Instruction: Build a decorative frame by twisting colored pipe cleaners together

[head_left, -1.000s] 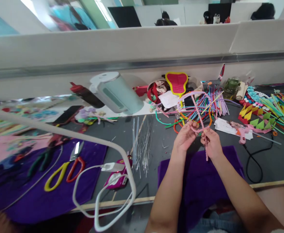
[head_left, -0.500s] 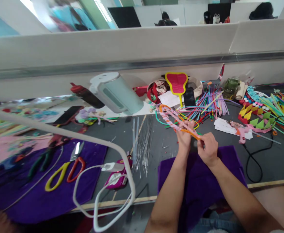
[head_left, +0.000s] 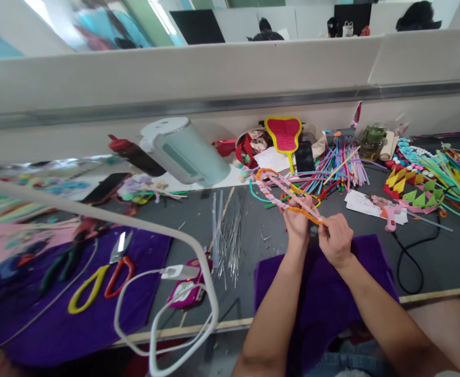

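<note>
A loop of twisted pink and orange pipe cleaners (head_left: 271, 196) is held up over the table by both hands. My left hand (head_left: 297, 220) is closed around its near part, with the loop reaching away to the upper left. At the near right end, my right hand (head_left: 335, 238) pinches the orange and pink tips between thumb and fingers. Exactly how the strands meet at the fingertips is too small to make out. Below my forearms lies a purple cloth (head_left: 320, 298) at the table edge.
Loose pipe cleaners (head_left: 340, 162) lie behind the hands, and a pink glue gun (head_left: 391, 214) with a black cord is at right. Thin metal wires (head_left: 232, 235), scissors (head_left: 114, 267), a power bank (head_left: 190, 283), a white cable (head_left: 208, 262) and a pale green kettle (head_left: 186, 152) are at left.
The view has shifted very slightly. Both hands stay on the loop in almost the same place, with only small movement at the fingers.
</note>
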Demonstrator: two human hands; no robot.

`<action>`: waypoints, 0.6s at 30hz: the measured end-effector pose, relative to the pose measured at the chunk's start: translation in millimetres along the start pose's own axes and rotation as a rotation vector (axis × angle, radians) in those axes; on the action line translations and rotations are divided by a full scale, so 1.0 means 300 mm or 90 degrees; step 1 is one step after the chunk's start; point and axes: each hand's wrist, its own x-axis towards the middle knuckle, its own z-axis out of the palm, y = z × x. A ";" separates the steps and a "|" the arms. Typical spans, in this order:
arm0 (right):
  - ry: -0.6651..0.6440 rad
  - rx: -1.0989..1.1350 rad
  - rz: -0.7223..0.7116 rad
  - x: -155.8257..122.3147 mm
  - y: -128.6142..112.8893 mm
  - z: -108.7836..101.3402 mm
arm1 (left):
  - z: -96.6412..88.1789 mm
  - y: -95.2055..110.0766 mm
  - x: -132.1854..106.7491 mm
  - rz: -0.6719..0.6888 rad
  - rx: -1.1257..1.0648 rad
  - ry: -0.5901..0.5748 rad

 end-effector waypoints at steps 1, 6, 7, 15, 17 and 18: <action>-0.003 -0.005 -0.006 0.001 -0.002 -0.001 | 0.002 -0.001 -0.002 0.006 -0.006 0.005; -0.041 -0.004 -0.006 0.007 -0.011 -0.005 | 0.005 0.000 -0.014 0.037 -0.016 0.035; -0.043 0.003 0.002 0.007 -0.013 -0.006 | 0.005 0.003 -0.015 0.033 -0.024 0.032; -0.008 0.312 0.304 0.019 -0.017 0.001 | -0.026 0.047 0.018 -0.181 -0.174 -0.060; -0.012 0.465 0.467 0.028 -0.010 0.008 | -0.034 0.053 0.025 -0.241 -0.231 -0.109; -0.015 0.537 0.529 0.033 -0.006 0.011 | -0.038 0.054 0.027 -0.259 -0.258 -0.135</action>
